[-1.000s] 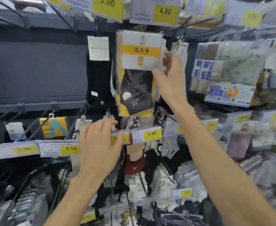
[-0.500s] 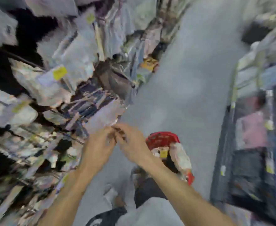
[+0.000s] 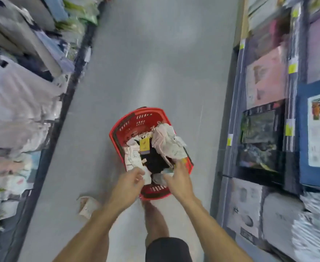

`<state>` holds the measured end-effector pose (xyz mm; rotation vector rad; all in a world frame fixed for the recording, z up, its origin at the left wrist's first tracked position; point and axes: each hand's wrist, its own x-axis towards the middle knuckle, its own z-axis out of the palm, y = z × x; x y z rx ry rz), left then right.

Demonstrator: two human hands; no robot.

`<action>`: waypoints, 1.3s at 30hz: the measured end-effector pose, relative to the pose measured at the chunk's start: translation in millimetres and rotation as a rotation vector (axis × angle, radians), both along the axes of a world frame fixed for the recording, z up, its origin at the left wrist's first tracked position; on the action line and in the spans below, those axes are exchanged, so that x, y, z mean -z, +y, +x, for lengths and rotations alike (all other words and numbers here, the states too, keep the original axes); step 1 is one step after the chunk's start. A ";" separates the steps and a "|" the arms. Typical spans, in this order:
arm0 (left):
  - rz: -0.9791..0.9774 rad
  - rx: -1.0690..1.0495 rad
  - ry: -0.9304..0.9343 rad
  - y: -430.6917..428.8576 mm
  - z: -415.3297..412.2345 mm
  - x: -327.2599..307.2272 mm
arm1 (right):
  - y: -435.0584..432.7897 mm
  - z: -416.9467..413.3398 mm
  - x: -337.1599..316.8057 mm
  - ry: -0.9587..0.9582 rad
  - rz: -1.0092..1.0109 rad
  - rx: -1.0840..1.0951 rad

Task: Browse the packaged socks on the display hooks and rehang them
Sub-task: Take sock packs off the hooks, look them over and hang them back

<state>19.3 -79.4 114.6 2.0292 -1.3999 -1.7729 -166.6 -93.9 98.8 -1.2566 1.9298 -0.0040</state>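
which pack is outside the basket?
The pale pack lying alone on the grey floor, just left of the red basket. All the other packs are piled inside the basket.

Red slotted plastic basket [image 3: 142, 110] on a plain pale-grey shop floor [image 3: 155, 53].
It holds white and pale-pink sock packets [image 3: 163, 137], a black sock bundle [image 3: 155, 161] and a yellow card label [image 3: 144, 145]. Nearby are a pink flat box [image 3: 265, 78], a deep-blue box [image 3: 318, 129] and yellow price tags [image 3: 292, 68].
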 end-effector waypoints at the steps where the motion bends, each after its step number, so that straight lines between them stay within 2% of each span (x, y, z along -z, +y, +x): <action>1: 0.011 -0.034 0.008 -12.3 -17.3 25.9 | -13.2 -6.3 25.1 0.016 -0.022 0.011; 6: 0.002 -0.122 -0.028 -67.1 -75.0 134.8 | -84.6 -18.5 132.0 0.129 -0.184 0.039; 9: 0.012 -0.148 0.013 -82.9 -92.4 180.3 | -110.8 -20.8 173.1 0.087 -0.110 0.047; 13: 0.027 -0.056 0.173 -76.9 -108.5 199.1 | -122.2 -36.6 194.9 0.038 0.016 0.044; 17: 0.049 -0.017 0.216 -67.1 -113.6 193.8 | -129.3 -60.6 194.2 0.016 0.015 0.006; 24: -0.019 -0.158 0.144 -62.7 -107.8 183.0 | -112.9 -84.8 176.6 -0.380 -0.019 0.117; 29: 0.042 -0.274 0.163 -49.3 -102.9 190.2 | -86.4 -93.5 156.2 -0.519 -0.044 0.120; 35: 0.062 -0.276 0.379 -35.0 -94.6 170.9 | -52.7 -80.4 123.1 -0.559 -0.082 -0.026; 39: 0.106 -0.317 0.610 -32.3 -73.8 143.5 | -48.2 -72.9 90.4 -0.695 -0.087 0.068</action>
